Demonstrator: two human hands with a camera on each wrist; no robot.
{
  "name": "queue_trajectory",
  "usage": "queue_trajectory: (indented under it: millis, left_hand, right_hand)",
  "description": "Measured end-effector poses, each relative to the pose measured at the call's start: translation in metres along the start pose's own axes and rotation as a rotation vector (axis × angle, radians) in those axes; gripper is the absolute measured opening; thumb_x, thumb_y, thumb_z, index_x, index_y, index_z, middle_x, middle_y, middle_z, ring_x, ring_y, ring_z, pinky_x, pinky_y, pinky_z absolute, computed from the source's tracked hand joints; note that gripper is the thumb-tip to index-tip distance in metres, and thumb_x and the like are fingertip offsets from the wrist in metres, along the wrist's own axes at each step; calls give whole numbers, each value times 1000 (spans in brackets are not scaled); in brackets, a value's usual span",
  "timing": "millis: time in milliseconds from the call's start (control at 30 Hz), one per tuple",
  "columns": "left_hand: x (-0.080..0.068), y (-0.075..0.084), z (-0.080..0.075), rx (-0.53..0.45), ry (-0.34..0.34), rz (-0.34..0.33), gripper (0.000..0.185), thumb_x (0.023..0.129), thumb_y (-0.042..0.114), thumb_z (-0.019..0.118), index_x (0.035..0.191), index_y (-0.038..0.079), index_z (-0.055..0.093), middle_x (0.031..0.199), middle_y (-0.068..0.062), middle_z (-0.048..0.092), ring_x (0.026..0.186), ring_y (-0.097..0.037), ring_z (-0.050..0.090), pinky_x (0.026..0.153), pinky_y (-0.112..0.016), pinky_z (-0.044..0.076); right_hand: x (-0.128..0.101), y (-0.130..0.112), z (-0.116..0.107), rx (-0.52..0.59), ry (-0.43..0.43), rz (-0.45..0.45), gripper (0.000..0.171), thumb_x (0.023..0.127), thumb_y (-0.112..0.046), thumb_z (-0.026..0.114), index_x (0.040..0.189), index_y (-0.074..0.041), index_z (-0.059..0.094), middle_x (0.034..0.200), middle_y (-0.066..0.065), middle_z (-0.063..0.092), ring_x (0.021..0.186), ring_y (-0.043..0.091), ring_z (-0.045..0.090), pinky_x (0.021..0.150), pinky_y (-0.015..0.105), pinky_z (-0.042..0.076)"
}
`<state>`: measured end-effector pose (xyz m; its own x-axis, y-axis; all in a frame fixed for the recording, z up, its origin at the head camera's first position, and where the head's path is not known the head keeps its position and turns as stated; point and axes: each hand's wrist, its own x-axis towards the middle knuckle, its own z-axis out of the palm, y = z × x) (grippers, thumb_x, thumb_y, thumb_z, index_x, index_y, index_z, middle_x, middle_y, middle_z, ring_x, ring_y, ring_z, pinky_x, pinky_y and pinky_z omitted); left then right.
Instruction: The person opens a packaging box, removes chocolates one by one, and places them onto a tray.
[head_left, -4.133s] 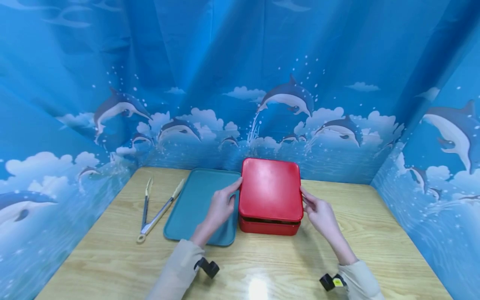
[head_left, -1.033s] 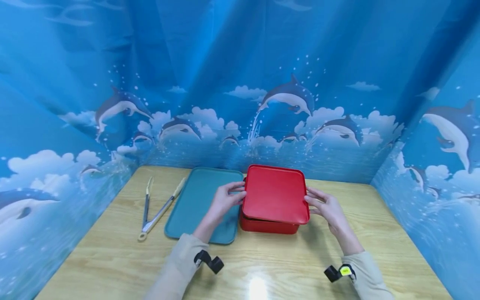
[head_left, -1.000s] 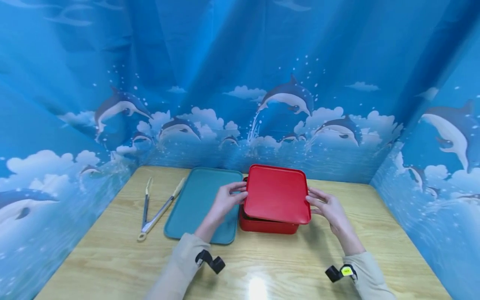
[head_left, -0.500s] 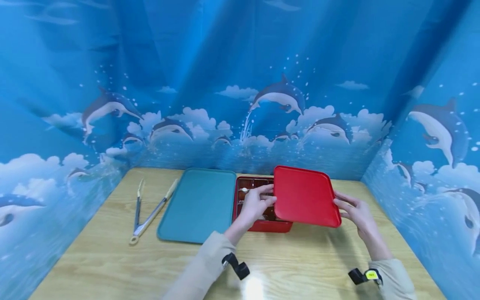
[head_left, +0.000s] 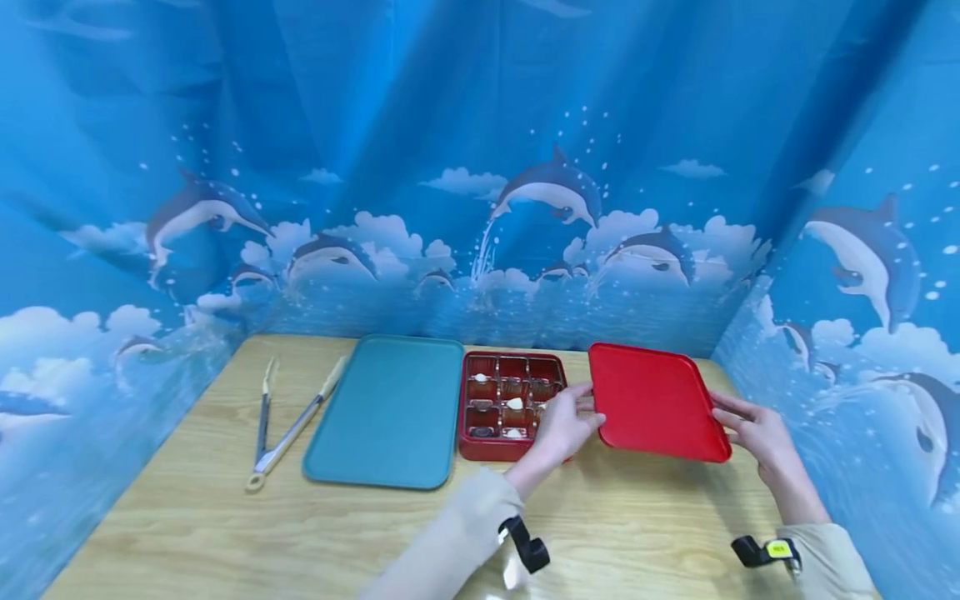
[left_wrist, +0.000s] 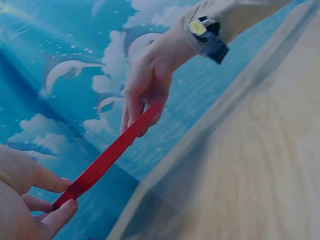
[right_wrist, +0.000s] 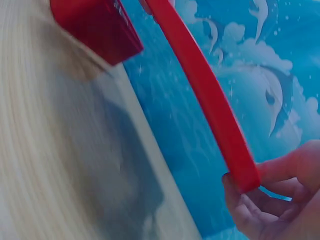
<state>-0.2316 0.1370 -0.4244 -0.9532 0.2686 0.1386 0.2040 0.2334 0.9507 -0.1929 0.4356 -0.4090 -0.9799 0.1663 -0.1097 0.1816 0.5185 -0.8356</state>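
Note:
Both hands hold a square red lid [head_left: 656,402] up off the wooden table, to the right of its box. My left hand [head_left: 562,423] pinches the lid's left edge, thumb on one face and fingers on the other, as the left wrist view shows. At the opposite edge my right hand [head_left: 761,429] grips the lid [right_wrist: 215,110] between thumb and fingers. The uncovered red box [head_left: 495,450] stands with a divided insert inside. Small pale and dark pieces, among them a white piece [head_left: 514,403], lie in several compartments. My left hand overlaps the box's right front corner in the head view.
A teal tray [head_left: 384,412] lies just left of the box. Farther left, a pair of tongs [head_left: 288,437] with cream tips rests spread on the table [head_left: 225,533]. A blue dolphin-print curtain [head_left: 450,125] closes off the back and sides.
The lid was on the box; both hands have lifted it and carried it to the right, exposing the compartments. The head view has turned slightly right. Tray and tongs stay put.

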Motion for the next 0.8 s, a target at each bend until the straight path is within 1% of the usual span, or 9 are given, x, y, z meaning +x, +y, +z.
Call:
queue_trajectory:
  millis: [100, 167, 267, 300, 400, 533, 633, 733, 800]
  left_hand:
    - [-3, 0, 14, 28, -5, -9, 55, 87, 3, 78, 139, 0, 60, 115, -12, 73, 97, -18, 74, 80, -20, 56]
    - [-6, 1, 22, 66, -7, -24, 57, 86, 5, 79, 140, 3, 60, 118, -11, 71, 96, -14, 74, 79, -18, 55]
    - [-10, 0, 33, 91, -19, -42, 60, 87, 4, 79, 142, 3, 58, 125, -11, 65, 95, -10, 72, 75, -16, 54]
    - [-11, 0, 36, 89, -24, -59, 60, 87, 5, 79, 143, 4, 57, 127, -10, 64, 94, -8, 71, 73, -15, 54]
    - [-14, -2, 44, 108, -33, -84, 62, 87, 5, 79, 144, 3, 55, 127, -8, 62, 90, -3, 68, 69, -13, 52]
    - [-16, -9, 49, 237, -33, -69, 62, 87, 8, 80, 143, 2, 56, 114, -5, 63, 83, -2, 61, 70, -14, 49]
    - [-16, -15, 53, 352, -27, -48, 62, 86, 12, 81, 142, 2, 57, 113, -6, 64, 81, -6, 58, 75, -18, 50]
    - [-17, -17, 58, 443, -30, -38, 63, 86, 15, 81, 143, 2, 57, 121, -8, 64, 91, -12, 63, 84, -22, 52]
    - [-18, -18, 62, 518, -33, -23, 63, 86, 18, 82, 141, 2, 58, 124, -9, 64, 99, -16, 65, 89, -25, 52]
  right_hand:
    - [2, 9, -7, -42, -12, 4, 57, 106, -21, 51, 153, 7, 33, 141, 20, 55, 86, -16, 52, 77, 22, 56]
    - [3, 15, -10, -47, -17, 9, 55, 106, -18, 51, 151, 9, 33, 140, 21, 56, 85, -16, 53, 76, 23, 56]
    - [4, 25, -14, -38, -19, 22, 53, 105, -13, 52, 149, 12, 35, 135, 21, 60, 83, -14, 56, 74, 25, 57]
    - [5, 28, -14, -37, -22, 23, 52, 104, -10, 52, 148, 12, 35, 133, 21, 61, 83, -13, 57, 74, 25, 57]
    - [6, 34, -15, -41, -38, 26, 50, 102, -2, 51, 147, 14, 35, 127, 21, 65, 82, -10, 59, 74, 27, 59]
    - [7, 39, -13, -77, -67, 20, 51, 101, 0, 49, 147, 14, 34, 132, 34, 58, 82, -7, 60, 75, 28, 58]
    - [7, 40, -10, -117, -78, 19, 51, 100, -1, 49, 147, 13, 34, 135, 38, 53, 83, -4, 61, 74, 26, 56]
    - [8, 41, -8, -141, -83, 24, 52, 99, 0, 49, 147, 13, 35, 135, 38, 53, 84, 0, 61, 74, 24, 54]
    - [7, 42, -7, -151, -87, 34, 52, 99, 0, 50, 146, 13, 36, 133, 37, 54, 85, 1, 60, 74, 23, 52]
